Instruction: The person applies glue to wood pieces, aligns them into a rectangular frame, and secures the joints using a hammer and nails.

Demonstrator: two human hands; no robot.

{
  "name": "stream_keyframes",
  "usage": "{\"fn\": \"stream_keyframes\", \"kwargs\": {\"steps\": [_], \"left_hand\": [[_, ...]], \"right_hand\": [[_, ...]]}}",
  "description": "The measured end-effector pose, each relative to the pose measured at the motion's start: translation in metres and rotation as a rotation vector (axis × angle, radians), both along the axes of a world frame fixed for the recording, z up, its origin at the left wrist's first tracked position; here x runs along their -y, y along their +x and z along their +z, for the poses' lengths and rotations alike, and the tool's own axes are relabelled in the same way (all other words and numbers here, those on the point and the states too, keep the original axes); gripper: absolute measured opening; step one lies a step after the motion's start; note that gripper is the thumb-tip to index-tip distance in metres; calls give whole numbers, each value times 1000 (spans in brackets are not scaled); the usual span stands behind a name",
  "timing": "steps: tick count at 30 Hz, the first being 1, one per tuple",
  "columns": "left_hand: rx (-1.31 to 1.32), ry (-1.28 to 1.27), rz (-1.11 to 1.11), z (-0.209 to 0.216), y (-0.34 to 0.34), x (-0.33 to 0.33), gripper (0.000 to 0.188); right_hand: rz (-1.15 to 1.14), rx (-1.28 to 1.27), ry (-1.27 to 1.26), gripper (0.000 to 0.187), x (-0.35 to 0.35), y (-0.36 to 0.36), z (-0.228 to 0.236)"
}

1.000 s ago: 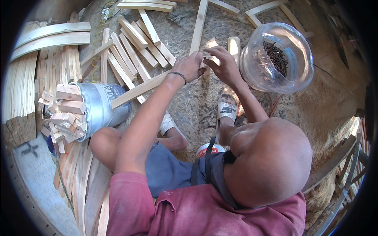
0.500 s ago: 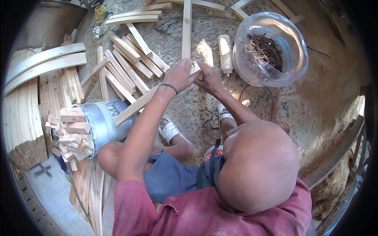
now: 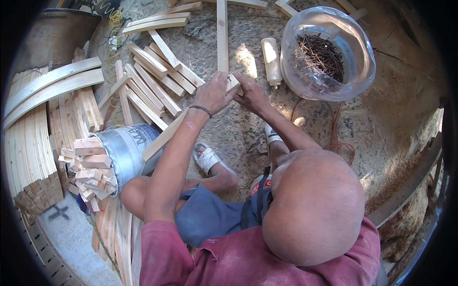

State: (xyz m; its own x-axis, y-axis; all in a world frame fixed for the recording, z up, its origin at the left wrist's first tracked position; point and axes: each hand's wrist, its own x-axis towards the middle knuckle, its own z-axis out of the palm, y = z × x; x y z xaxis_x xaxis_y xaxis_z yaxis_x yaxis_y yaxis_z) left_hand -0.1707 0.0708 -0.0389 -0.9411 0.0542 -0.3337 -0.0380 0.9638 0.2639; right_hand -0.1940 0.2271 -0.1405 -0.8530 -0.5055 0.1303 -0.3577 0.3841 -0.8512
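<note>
Wooden strip (image 3: 164, 141), single, slants above the floor's (image 3: 248, 152) middle; left hand (image 3: 213, 94) clasped around it close to its far end, right hand (image 3: 252, 97) curled about the tip. Silver bucket (image 3: 129, 152) of wood blocks (image 3: 97, 160) sits toward the floor's left edge, beside the strip's near end. Clear plastic tub (image 3: 296, 82) of brown nails (image 3: 320, 56) occupies the far right corner, white bottle (image 3: 271, 62) just beside it.

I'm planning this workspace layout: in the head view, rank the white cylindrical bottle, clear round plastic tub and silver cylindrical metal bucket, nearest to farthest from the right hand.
From the right hand:
1. White bottle: just beyond, slightly right.
2. Clear tub: farther right, past the bottle.
3. Silver bucket: left, nearer the torso.
</note>
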Motion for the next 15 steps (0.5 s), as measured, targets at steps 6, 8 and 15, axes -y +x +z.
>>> {"fn": "stream_keyframes", "kwargs": {"steps": [6,8,15], "left_hand": [[74,-12,-11,5,-4,-1,62],[72,-17,-15,7,-5,-1,63],[92,-13,-6,6,-4,1,61]], "right_hand": [[261,468,-363,74,-16,-19,-17],[323,466,-319,75,-21,-24,-16],[364,695,-490,64,-27,-34,-10]]}}
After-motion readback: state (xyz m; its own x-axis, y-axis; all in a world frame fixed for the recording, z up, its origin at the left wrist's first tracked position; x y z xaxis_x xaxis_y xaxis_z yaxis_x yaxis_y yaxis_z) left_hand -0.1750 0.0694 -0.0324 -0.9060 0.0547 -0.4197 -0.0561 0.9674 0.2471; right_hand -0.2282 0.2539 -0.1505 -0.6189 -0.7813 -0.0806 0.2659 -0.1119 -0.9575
